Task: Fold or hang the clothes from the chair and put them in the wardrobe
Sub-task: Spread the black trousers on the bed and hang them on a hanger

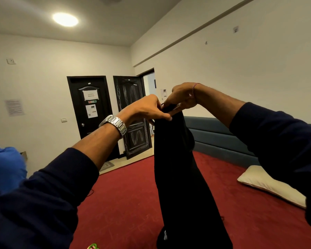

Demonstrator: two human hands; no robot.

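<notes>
Left hand (147, 109) and right hand (182, 97) touching, both pinching top edge of black garment (180, 177); long axis vertical, hanging straight down over red bed (126, 203).

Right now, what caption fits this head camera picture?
Both hands, left hand and right hand, hold black trousers up above a red bed.

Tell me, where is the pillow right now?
In the head view, the cream pillow lies at the right side on the red bed cover, below the right arm's dark sleeve and to the right of the hanging black garment.
</notes>
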